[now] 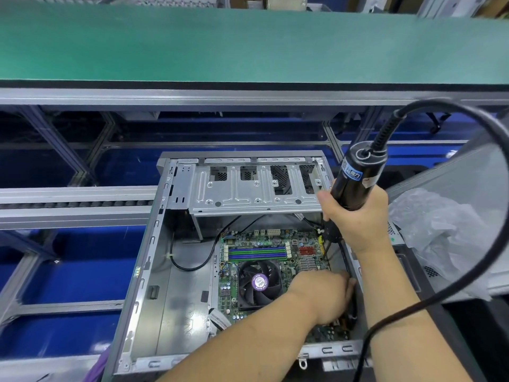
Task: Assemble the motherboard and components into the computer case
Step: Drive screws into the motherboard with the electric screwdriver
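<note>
Conveyor-line bench, computer case (154, 271) open, motherboard (264, 271) seated inside.
Right hand (358, 216) grips electric screwdriver (352, 183); left hand (327, 293) touches the board's edge, finger pose hidden. Screw-fastening step, probably; next, bit must meet screw squarely.

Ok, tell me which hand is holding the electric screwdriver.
The right hand: its fingers wrap the black electric screwdriver, tip down over the motherboard. The left hand holds no tool and reaches by the fan.
</note>
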The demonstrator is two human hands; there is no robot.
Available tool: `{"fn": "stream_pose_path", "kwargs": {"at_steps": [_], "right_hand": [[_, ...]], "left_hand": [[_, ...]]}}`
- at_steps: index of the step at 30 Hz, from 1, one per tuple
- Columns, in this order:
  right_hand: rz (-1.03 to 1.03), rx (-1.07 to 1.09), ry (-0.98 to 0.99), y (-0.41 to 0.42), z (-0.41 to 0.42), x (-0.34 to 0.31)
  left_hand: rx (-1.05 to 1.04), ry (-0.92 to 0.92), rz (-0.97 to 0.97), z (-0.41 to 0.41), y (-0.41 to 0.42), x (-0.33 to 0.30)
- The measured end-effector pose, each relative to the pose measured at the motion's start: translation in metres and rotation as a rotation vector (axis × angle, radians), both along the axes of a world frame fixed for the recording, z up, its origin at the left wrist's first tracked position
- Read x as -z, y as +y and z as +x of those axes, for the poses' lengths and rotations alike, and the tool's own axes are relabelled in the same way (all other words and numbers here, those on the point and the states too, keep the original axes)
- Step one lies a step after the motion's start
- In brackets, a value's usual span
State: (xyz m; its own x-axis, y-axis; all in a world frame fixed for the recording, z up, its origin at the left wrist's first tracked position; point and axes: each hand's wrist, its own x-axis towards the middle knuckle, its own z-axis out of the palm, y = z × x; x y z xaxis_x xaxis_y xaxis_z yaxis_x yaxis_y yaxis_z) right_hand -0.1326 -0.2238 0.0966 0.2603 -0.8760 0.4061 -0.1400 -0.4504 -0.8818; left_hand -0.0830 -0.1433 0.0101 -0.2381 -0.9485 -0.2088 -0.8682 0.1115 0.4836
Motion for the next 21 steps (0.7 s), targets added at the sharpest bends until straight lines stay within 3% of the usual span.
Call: {"fn": "stream_pose_path", "kwargs": {"at_steps": [21], "right_hand": [[-0.062,0.115,0.019,-0.0002,-0.0012,0.001]], "left_hand": [[0.001,0.003,0.006,0.0008,-0.0003,-0.0007]]}}
